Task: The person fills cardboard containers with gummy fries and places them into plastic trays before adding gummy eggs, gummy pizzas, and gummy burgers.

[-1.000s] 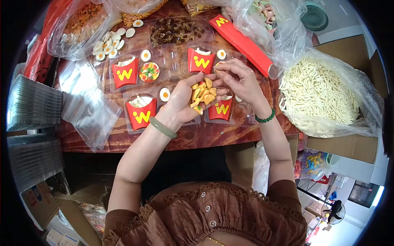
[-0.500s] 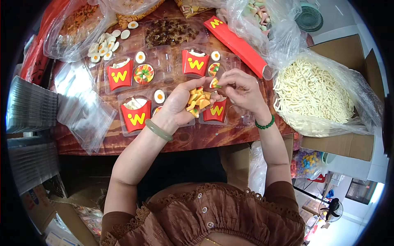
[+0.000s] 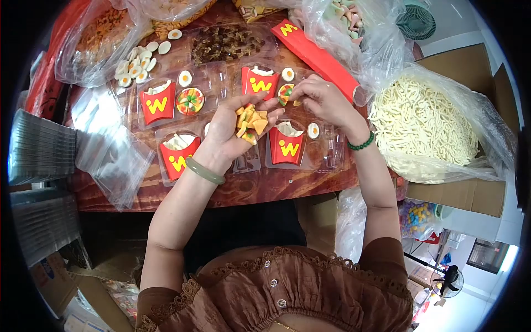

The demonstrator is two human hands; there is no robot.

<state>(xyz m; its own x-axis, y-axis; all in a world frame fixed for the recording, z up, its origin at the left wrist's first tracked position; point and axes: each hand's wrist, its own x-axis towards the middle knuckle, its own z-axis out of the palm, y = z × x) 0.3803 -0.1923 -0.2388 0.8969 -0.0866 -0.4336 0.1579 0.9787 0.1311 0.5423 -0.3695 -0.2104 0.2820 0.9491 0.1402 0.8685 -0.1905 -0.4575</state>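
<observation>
My left hand [image 3: 222,130] is palm up, cupped around a heap of small gummy-looking pizza slices [image 3: 253,123]. My right hand [image 3: 327,103] pinches one pizza slice [image 3: 297,103] at its fingertips, over the back right clear tray. Beside those fingertips, partly built pizza slices [image 3: 285,94] lie in a round compartment. That tray also has a red carton of white sticks [image 3: 259,82] and a fried-egg piece [image 3: 288,73]. Below my right hand, the front right tray holds a red carton [image 3: 286,145] and an egg piece [image 3: 313,130]. The back left tray carries a whole round pizza [image 3: 190,102].
A heap of egg pieces [image 3: 135,67] and a tray of brown pieces [image 3: 227,44] lie at the back. Stacked red cartons [image 3: 318,55] are behind my right hand. A box with a bag of white sticks [image 3: 423,127] stands right, clear tray stacks [image 3: 41,146] left.
My left hand has shifted left and slightly down with the slices, uncovering more of the front right tray. My right hand has lowered its slice to the round compartment at the back right.
</observation>
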